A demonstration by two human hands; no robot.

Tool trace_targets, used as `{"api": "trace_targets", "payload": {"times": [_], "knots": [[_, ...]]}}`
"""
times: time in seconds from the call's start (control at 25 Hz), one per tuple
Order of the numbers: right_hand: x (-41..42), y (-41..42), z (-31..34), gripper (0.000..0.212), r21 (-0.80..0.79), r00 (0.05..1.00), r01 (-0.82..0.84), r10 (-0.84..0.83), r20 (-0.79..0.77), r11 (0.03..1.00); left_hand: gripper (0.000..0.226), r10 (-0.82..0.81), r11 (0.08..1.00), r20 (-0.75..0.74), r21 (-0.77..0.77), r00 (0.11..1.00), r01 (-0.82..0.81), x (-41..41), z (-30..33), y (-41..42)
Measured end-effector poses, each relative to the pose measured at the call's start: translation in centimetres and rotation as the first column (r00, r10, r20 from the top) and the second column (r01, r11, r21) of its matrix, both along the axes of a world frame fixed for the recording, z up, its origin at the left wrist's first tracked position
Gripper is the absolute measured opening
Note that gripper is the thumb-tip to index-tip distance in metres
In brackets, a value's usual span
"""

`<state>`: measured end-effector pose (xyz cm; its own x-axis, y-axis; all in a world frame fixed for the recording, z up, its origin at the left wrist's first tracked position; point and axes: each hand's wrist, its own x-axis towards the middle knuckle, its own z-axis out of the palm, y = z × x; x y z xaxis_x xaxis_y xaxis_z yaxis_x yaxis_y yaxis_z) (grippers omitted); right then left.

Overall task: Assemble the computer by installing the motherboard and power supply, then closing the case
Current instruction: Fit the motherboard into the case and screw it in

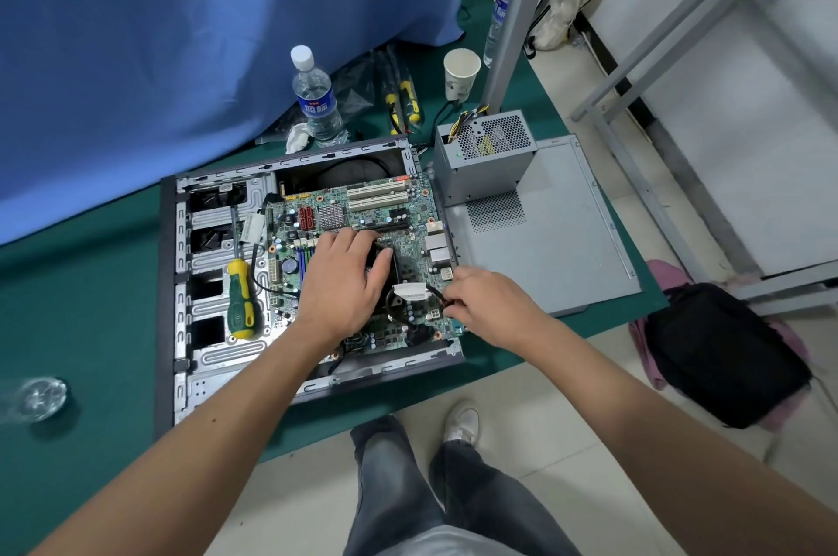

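motherboard (362, 215) in case (181, 328) | left hand (344, 279) flat on it | right hand (489, 306) pinching cable (437, 294)

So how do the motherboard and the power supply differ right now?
The motherboard lies flat inside the open case, both hands on it; the power supply stands outside on the side panel, untouched. The motherboard is a bare green board; the power supply is a closed grey perforated box. Both are on the green table.

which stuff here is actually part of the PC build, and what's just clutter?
Job: case, motherboard, power supply, side panel, screwdriver, left hand, right hand.

Clutter: water bottle, paper cup, black bag, blue cloth.
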<state>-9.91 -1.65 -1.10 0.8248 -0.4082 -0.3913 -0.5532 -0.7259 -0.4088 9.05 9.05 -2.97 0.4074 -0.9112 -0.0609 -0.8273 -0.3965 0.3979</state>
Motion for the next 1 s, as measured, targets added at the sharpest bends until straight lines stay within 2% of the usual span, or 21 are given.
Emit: {"api": "trace_targets", "payload": {"times": [0.16,0.28,0.4,0.56,0.68,0.76,0.84,1.0], "knots": [[-0.4,-0.1,-0.3,0.025,0.053,0.999,-0.016,0.017,-0.03,0.998,0.048,0.003,1.0,0.001,-0.002,1.0,-0.003,0.0,0.0,0.1],[-0.6,-0.5,-0.4,0.023,0.099,0.999,0.042,-0.039,-0.033,0.994,0.053,0.004,1.0,0.0,-0.007,1.0,-0.004,0.0,0.0,0.0],[-0.8,-0.5,-0.4,0.021,0.119,0.996,0.087,-0.088,0.003,0.989,0.048,-0.001,1.0,-0.007,-0.014,1.0,0.001,0.0,-0.1,-0.1],[-0.5,0.3,-0.6,0.021,0.034,0.997,0.075,-0.075,0.002,0.997,0.05,0.003,1.0,-0.002,-0.015,1.0,-0.003,0.1,-0.1,0.0],[-0.7,0.8,-0.7,0.019,-0.016,0.99,0.114,-0.113,0.09,0.993,0.054,0.001,1.0,-0.005,-0.003,1.0,-0.001,0.0,-0.1,-0.1],[-1.2,1.0,-0.8,0.018,0.041,0.964,0.208,-0.212,0.163,0.977,0.053,0.004,1.0,-0.004,-0.001,1.0,-0.004,0.0,-0.1,0.0],[-1.8,0.9,-1.0,0.02,0.066,0.945,0.272,-0.28,0.168,0.96,0.049,0.004,1.0,0.0,0.001,1.0,-0.004,0.0,-0.1,0.0],[-1.9,1.0,-1.2,0.023,0.08,0.953,0.24,-0.251,0.168,0.967,0.051,-0.001,1.0,0.001,-0.003,1.0,0.001,0.0,-0.1,0.0]]}}
